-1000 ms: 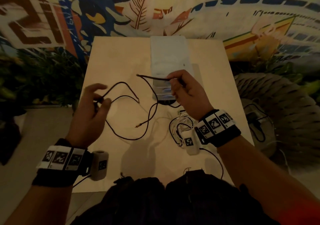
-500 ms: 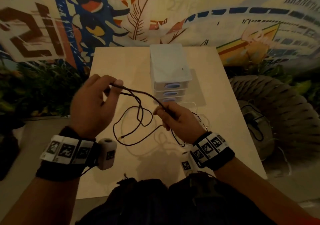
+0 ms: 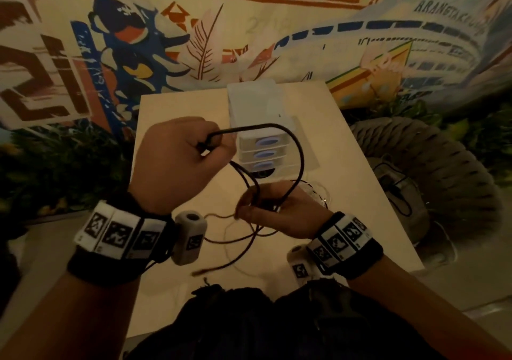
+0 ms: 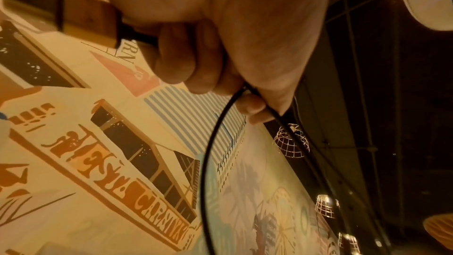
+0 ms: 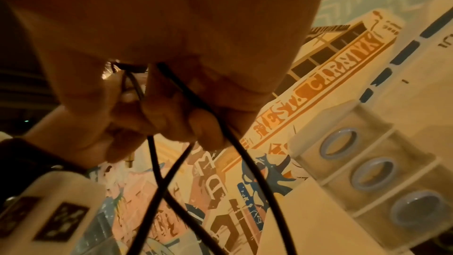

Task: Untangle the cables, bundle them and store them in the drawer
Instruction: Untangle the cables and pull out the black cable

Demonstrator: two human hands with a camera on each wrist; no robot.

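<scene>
while the left hand [image 3: 180, 162] grips the thin black cable [image 3: 297, 151] and the right hand [image 3: 279, 212] pinches its loops, wind even coils without slack.

Bare forearms. Behind the left hand [image 3: 177, 162] and the right hand [image 3: 288, 215], each wrist carries a black band [image 3: 99, 268] topped by white blocks [image 3: 119, 235] printed with black square markers, plus a rounded white camera pod [image 3: 189, 237]. Dark clothing [image 3: 277, 326] covers the torso.
</scene>
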